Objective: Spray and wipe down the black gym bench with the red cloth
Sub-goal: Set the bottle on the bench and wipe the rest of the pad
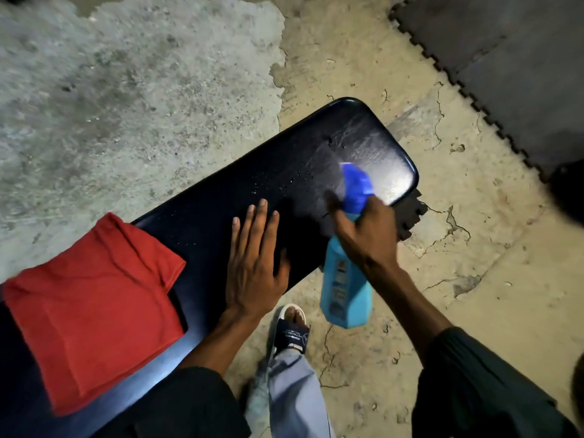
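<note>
Black gym bench (221, 222) under spray, droplets on its pad.
Right hand (363, 229) grips blue spray bottle (347, 279) over the bench's far end; left hand (252, 263) lies flat, fingers straight, mid-bench; red cloth (91, 311) on near end.

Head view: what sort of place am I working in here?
Probably a modest gym or home workout room: a padded black gym bench, interlocking foam floor mats, and a worn, cracked concrete floor.

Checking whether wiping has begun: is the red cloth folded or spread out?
Folded. The red cloth lies on the black bench with layered edges showing, and neither hand touches it.
</note>
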